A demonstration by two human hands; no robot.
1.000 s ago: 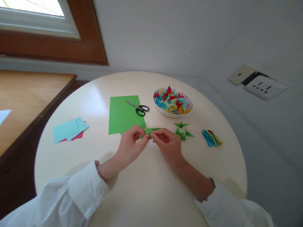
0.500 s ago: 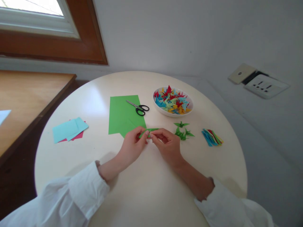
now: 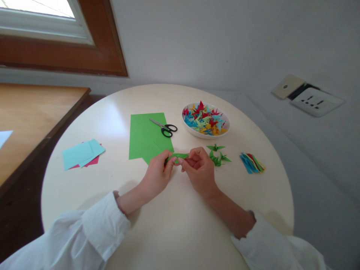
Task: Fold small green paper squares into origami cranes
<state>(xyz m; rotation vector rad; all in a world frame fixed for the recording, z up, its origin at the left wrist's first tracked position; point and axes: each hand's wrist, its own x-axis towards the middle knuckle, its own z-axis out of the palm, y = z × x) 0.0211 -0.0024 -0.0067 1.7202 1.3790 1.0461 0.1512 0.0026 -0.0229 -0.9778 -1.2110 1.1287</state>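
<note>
Left hand [image 3: 156, 173]: pinches the near end of the folded green paper [image 3: 177, 156], steadying it.
Folded green paper: narrow, creased strip, held just above the surface [image 3: 174, 225] between both hands.
Right hand [image 3: 199, 168]: fingertips closed on the far end, pressing the fold.
Beside: small green cranes [image 3: 218, 155], a bowl [image 3: 205, 134] of coloured ones.

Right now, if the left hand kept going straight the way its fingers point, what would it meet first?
The left hand points up and right; past the folded green strip it pinches, it would probably reach the scissors, though depth is unclear.
</note>
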